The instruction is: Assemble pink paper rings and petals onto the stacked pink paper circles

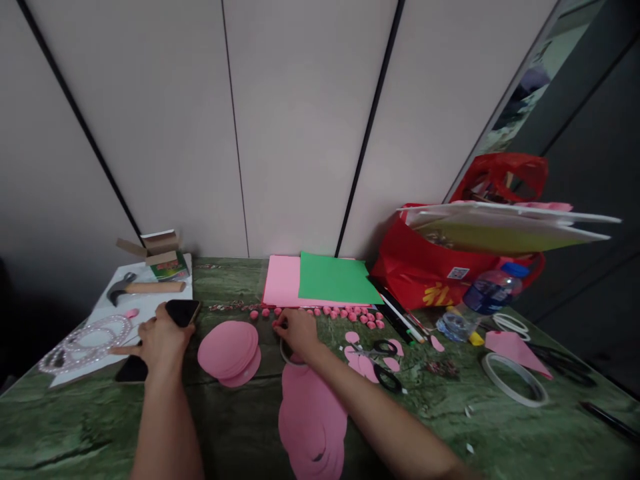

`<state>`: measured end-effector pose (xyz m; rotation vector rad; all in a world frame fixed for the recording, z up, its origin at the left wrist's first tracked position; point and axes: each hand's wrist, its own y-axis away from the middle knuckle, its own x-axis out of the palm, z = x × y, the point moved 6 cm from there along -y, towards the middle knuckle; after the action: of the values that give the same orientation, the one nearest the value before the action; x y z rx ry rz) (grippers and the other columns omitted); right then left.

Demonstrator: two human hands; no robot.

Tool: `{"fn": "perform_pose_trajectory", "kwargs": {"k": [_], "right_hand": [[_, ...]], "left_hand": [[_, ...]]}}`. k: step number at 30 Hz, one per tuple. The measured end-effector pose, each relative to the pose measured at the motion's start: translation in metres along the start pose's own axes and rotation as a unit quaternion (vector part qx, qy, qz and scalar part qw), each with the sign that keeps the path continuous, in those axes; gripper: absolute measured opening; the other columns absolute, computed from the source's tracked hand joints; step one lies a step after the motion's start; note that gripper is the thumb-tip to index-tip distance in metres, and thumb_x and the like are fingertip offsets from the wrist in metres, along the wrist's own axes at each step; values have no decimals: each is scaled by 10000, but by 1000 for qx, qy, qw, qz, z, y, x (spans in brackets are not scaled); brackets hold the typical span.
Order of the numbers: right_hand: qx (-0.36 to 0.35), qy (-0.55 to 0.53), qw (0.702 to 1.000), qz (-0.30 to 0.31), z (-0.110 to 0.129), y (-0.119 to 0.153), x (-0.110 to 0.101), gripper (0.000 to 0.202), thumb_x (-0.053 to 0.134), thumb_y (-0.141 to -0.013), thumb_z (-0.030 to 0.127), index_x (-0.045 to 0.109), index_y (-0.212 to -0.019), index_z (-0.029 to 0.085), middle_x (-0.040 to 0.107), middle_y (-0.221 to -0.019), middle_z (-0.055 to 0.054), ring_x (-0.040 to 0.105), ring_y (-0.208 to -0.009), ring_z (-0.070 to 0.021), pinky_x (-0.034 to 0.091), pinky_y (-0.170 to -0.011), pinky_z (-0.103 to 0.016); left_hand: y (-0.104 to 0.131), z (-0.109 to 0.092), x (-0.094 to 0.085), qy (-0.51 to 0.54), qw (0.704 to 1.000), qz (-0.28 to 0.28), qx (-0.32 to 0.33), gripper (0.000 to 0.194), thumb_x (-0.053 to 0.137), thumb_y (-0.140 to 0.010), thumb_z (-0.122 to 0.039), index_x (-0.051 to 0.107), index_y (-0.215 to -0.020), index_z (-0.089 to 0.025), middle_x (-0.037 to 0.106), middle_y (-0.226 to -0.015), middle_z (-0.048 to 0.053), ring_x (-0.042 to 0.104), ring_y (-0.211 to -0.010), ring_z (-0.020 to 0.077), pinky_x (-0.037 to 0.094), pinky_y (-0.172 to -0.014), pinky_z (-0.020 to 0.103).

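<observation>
My left hand (164, 340) spans a dark phone (183, 311) lying aslant at the left, thumb at one edge and fingers at the other. Its little finger sticks out beside a beaded strand (90, 340). In the middle, my right hand (299, 333) pinches a small pink rose-like piece (277, 324), partly hidden by the fingertips. A row of similar pink pieces (345, 312) runs along the table behind it. Under the right wrist shows the grey curve of a ring (287, 353). Pink paper cutouts (307, 413) overlap below it, and a round pink stack (229, 350) lies between the hands.
A hammer (150, 287) and an opened small box (167, 263) rest at the left. Green paper (337, 277) lies at the back. Scissors (383, 357) sit among pink scraps. Farther right are a red bag (420, 267), a plastic bottle (490, 291) and a tape roll (517, 393).
</observation>
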<state>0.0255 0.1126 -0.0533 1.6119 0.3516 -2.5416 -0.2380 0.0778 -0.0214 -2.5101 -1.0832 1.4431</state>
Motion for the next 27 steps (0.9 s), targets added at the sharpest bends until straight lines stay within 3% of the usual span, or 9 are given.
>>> {"fn": "perform_pose_trajectory", "kwargs": {"k": [6, 11, 13, 16, 19, 22, 24, 27], "right_hand": [[-2, 8, 1000, 18, -3, 2, -6, 115, 598, -750, 308, 641, -822, 228, 691, -861, -12, 609, -823, -166, 356, -645, -245], [5, 20, 1000, 24, -10, 14, -41, 131, 622, -724, 261, 642, -850, 227, 689, -848, -24, 612, -803, -178, 358, -631, -246], [2, 27, 999, 32, -12, 29, -63, 148, 642, -700, 247, 647, -846, 225, 689, -811, -30, 614, -784, -195, 353, -604, -249], [-62, 51, 994, 77, -8, 63, -92, 209, 679, -665, 260, 646, -867, 218, 680, -792, -44, 616, -761, -215, 345, -572, -253], [-96, 44, 987, 119, -7, 96, -109, 332, 725, -620, 217, 636, -940, 231, 680, -802, -41, 619, -754, -208, 360, -580, -253], [-64, 49, 979, 185, -11, 109, -100, 368, 758, -570, 152, 650, -917, 215, 687, -793, -44, 627, -752, -212, 373, -579, -254], [-48, 51, 973, 222, -12, 106, -85, 350, 762, -550, 117, 660, -872, 205, 690, -791, -48, 632, -752, -210, 372, -564, -245], [-36, 61, 971, 230, -16, 94, -64, 329, 745, -542, 77, 664, -843, 184, 683, -847, -77, 635, -775, -216, 363, -557, -240]], "left_hand": [[1, 4, 4, -6, 1000, -21, -13, 455, 589, -652, -331, 457, -1056, -170, 480, -1139, 269, 355, -1116, 505, 308, -675, 671], [-2, 4, 7, -36, 999, -26, 5, 552, 563, -672, -401, 432, -1135, -132, 515, -1082, 319, 381, -1105, 508, 264, -718, 682], [-4, 3, 8, -63, 998, -22, 18, 598, 527, -692, -447, 416, -1162, -92, 524, -1047, 351, 393, -1088, 522, 252, -718, 688], [-9, 5, 9, -103, 995, 0, 11, 625, 506, -691, -503, 437, -1128, -62, 545, -1006, 360, 415, -1052, 543, 250, -721, 686], [-11, 6, 12, -130, 991, 42, -14, 641, 529, -682, -506, 426, -1121, -51, 557, -1028, 330, 399, -1062, 552, 271, -739, 668], [-9, 5, 9, -129, 988, 52, -59, 650, 585, -676, -449, 372, -1165, -78, 572, -1073, 248, 441, -1048, 507, 279, -759, 665], [-6, -4, 3, -123, 989, 39, -70, 705, 608, -672, -437, 327, -1205, -71, 522, -1150, 253, 413, -1092, 487, 252, -789, 671], [2, -39, -10, -90, 995, -26, -13, 738, 621, -664, -437, 321, -1220, -55, 317, -1320, 292, 133, -1252, 474, 114, -864, 688]]}}
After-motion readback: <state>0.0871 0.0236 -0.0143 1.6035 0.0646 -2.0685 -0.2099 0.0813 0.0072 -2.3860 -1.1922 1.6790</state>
